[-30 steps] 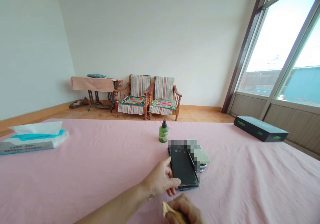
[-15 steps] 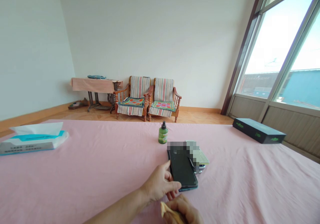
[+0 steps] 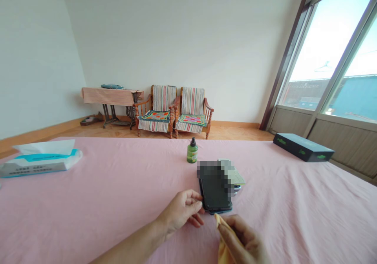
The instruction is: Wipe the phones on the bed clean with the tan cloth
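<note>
A black phone (image 3: 216,193) lies flat on the pink cloth (image 3: 118,201), on top of another flat, dark thing whose edge shows beneath it. Its upper end is blurred out. My left hand (image 3: 184,211) is at the phone's lower left edge, fingers loosely bent and apart, fingertips at or just touching the side. Just below the phone, my right hand (image 3: 246,238) pinches a yellow cloth (image 3: 225,250), one corner poking up toward the phone's bottom edge. Right of the phone is a small pile topped by a pale green card or booklet (image 3: 235,173), partly blurred.
Behind the phone stands a green spray bottle (image 3: 192,152) with a black top. A tissue pack (image 3: 44,162) lies at the left, a black box (image 3: 303,148) at the far right. Beyond the pink surface are two wooden chairs (image 3: 193,114) and a covered sewing-machine table (image 3: 108,96).
My left thumb has come off the phone's face and the hand has drawn back to its edge. My right hand has moved up and right with the yellow cloth. The view has tipped slightly down.
</note>
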`<action>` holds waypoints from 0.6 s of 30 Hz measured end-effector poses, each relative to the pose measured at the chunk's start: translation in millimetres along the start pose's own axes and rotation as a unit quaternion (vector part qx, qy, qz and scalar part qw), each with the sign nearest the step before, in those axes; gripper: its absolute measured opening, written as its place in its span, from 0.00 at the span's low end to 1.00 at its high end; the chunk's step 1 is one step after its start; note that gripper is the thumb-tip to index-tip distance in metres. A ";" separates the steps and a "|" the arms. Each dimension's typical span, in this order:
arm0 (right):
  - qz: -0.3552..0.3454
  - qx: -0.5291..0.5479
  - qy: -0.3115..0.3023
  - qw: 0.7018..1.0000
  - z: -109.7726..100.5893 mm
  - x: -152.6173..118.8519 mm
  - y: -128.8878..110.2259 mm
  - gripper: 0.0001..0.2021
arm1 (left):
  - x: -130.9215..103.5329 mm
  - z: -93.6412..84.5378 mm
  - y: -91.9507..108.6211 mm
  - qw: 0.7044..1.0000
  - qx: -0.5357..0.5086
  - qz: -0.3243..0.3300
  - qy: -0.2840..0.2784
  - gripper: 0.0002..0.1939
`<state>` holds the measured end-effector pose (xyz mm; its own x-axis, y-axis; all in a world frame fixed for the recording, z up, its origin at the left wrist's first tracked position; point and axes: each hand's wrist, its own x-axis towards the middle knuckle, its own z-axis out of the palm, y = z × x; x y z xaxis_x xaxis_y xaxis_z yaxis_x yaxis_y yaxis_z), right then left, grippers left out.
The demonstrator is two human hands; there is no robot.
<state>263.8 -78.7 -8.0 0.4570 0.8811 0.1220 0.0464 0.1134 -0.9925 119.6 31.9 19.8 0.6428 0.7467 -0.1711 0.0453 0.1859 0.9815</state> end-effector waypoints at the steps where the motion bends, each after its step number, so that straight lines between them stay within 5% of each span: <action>1: 0.013 0.004 0.010 1.000 -5.4 2.0 -6.0 0.21 | -1.4 0.0 0.2 1.000 -0.002 -0.005 -0.001 0.26; 6: 0.035 0.024 0.043 0.998 -19.7 14.6 -28.8 0.19 | -2.1 3.4 2.7 1.000 -0.002 -0.008 -0.003 0.23; 13: 0.060 0.021 0.005 0.998 -15.2 26.4 -34.8 0.20 | 1.5 7.9 0.8 0.998 0.043 0.014 0.031 0.21; 18: 0.081 0.048 -0.027 0.995 -15.9 32.4 -37.4 0.22 | -1.7 11.8 5.6 0.990 0.104 0.079 0.062 0.40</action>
<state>291.0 -61.7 32.9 0.4032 0.9144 -0.0365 -0.1100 0.0088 -0.9939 127.7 24.1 26.6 0.5570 0.8304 -0.0113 0.1173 -0.0652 0.9910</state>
